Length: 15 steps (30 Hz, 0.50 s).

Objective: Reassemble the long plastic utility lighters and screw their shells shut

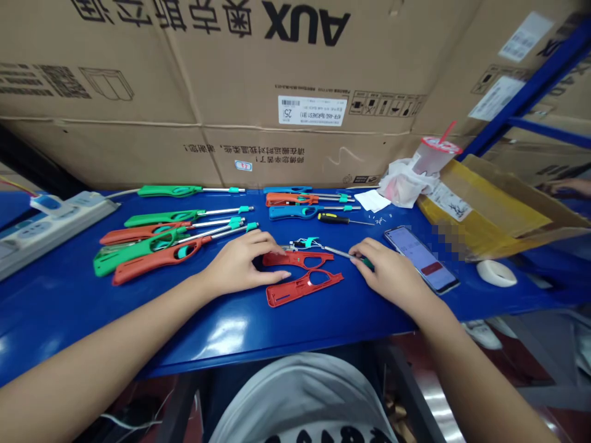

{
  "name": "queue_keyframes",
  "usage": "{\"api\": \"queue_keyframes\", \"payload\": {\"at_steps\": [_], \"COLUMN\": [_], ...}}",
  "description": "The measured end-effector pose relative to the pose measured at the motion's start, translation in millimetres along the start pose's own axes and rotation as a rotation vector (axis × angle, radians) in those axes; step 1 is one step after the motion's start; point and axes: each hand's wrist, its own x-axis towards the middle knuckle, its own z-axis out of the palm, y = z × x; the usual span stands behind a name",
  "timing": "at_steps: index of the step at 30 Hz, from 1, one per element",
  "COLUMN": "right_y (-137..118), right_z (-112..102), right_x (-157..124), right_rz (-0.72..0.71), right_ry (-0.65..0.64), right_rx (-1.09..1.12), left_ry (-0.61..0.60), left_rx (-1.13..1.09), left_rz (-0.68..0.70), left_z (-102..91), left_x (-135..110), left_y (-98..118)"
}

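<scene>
My left hand (242, 261) rests over the left end of a red lighter shell half (277, 258), thumb and forefinger apart. Its fingertips are close to the shell and to the lighter's inner parts (302, 243), which have a teal trigger and thin wires. A second red shell half (289, 292) lies open side up nearer me. In my right hand (385, 267), fingers closed, is a thin metal lighter tube (339, 251). It points left toward the inner parts, and a green bit shows by my fingers. Behind lies a yellow-and-black screwdriver (333, 218).
Several green and orange lighters (159, 261) lie at left, beside a power strip (60, 224). Blue and orange lighters (290, 212) lie at the back. On the right are a phone (422, 258), a white oval object (496, 273), a drink cup (434, 157) and an open carton (489, 227).
</scene>
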Motion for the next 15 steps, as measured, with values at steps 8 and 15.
{"api": "queue_keyframes", "payload": {"at_steps": [8,15], "right_y": [12.5,3.8], "right_z": [-20.5,-23.6], "right_x": [40.3,77.7], "right_rz": [-0.153,-0.193], "right_ry": [-0.023,-0.113], "right_rx": [-0.034,-0.176], "left_ry": [-0.183,-0.186], "left_rx": [0.013,-0.025], "left_rz": [0.114,0.112], "left_z": [-1.6,-1.7], "left_x": [-1.1,0.6], "left_y": [1.4,-1.5]}}
